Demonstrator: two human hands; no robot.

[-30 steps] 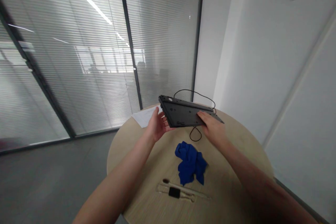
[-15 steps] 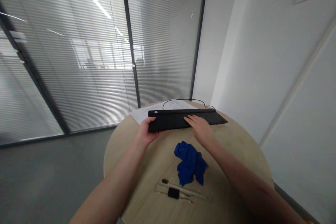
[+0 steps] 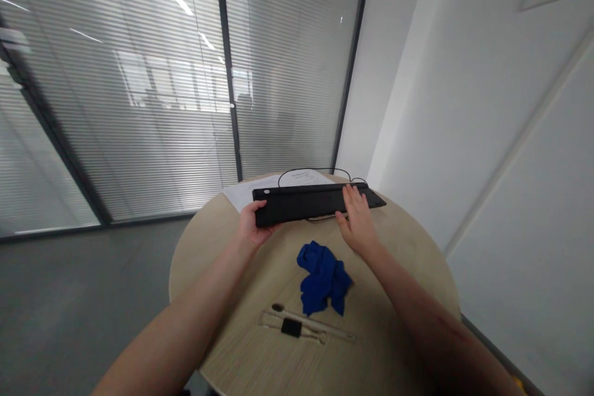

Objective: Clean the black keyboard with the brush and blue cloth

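A black keyboard (image 3: 299, 203) is tilted above the round table, its plain underside turned up towards me and its cable looping behind. My left hand (image 3: 254, 223) grips its left end, thumb on top and fingers beneath. On the right part of the underside lies my right hand (image 3: 358, 223), fingers stretched out flat and thumb apart at the near edge. Closer to me is a crumpled blue cloth (image 3: 322, 278). In front of the cloth are a slim light-handled brush with a dark head (image 3: 320, 324) and a black binder clip (image 3: 291, 327).
White printed paper (image 3: 241, 193) lies under and behind the keyboard on the round wooden table (image 3: 204, 260). Glass partitions with blinds (image 3: 176, 136) stand beyond the table, and a white wall (image 3: 464, 105) rises on the right.
My right hand has slid right along the keyboard's underside, its fingers now pointing more away from me. The keyboard's near edge is lifted slightly, showing cable below. The view has shifted a little.
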